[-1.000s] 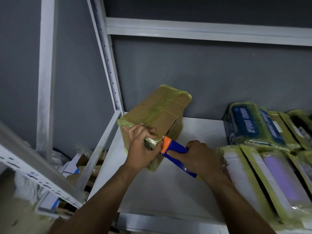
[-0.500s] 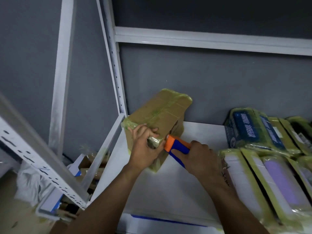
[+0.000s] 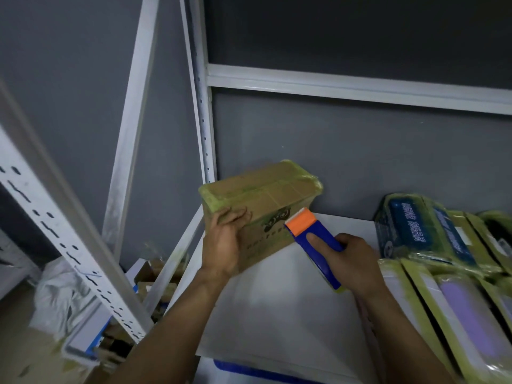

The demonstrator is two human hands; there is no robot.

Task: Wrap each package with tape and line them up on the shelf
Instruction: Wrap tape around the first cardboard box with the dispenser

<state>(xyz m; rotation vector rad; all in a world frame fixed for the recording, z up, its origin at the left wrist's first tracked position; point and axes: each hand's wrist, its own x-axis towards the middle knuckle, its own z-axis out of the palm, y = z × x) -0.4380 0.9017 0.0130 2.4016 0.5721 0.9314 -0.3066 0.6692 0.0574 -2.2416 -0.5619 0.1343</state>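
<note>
Centre frame, the left hand [image 3: 223, 245] grips the cardboard box [image 3: 266, 198] at its near edge, evidently steadying it on the shelf [image 3: 277, 314], while the right hand [image 3: 353, 263] clasps the tape dispenser [image 3: 310, 236] at its side.

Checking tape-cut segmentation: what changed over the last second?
The right hand drew the tape dispenser rightward from the cardboard box corner, away from the left hand, which re-gripped the box's left edge. The box stays at the shelf left end. The wrapped packages are unmoved.
</note>
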